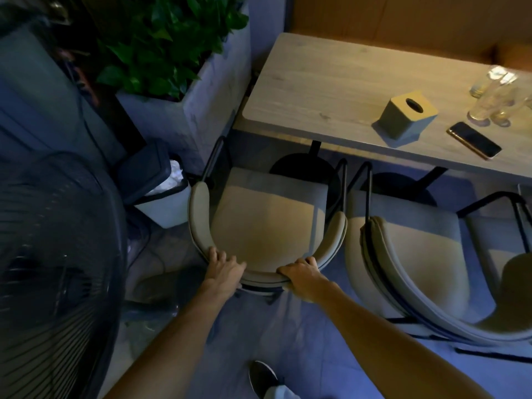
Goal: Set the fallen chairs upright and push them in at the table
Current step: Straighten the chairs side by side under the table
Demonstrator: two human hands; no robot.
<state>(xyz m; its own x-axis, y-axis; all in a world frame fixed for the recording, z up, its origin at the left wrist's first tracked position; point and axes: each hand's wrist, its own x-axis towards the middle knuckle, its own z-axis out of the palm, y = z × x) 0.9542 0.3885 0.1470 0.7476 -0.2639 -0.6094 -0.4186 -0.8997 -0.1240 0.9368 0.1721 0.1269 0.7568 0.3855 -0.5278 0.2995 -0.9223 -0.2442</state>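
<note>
Down by my dark shoe (pixel 262 375) both arms reach forward to the armchair (pixel 267 223), which stands upright facing the table (pixel 331 82), its seat front at the table's edge. I see my left hand (pixel 223 267) laid on the curved backrest with fingers spread over the top, and my right hand (pixel 302 276) curled around the same rim. A second armchair (pixel 408 254) stands just beside it on the right. On the table sit a tissue box (pixel 406 116), a phone (pixel 473 140) and glasses (pixel 492 96). Left are a waste bin (pixel 161 185), a planter (pixel 184 82) and a fan (pixel 51 269).
</note>
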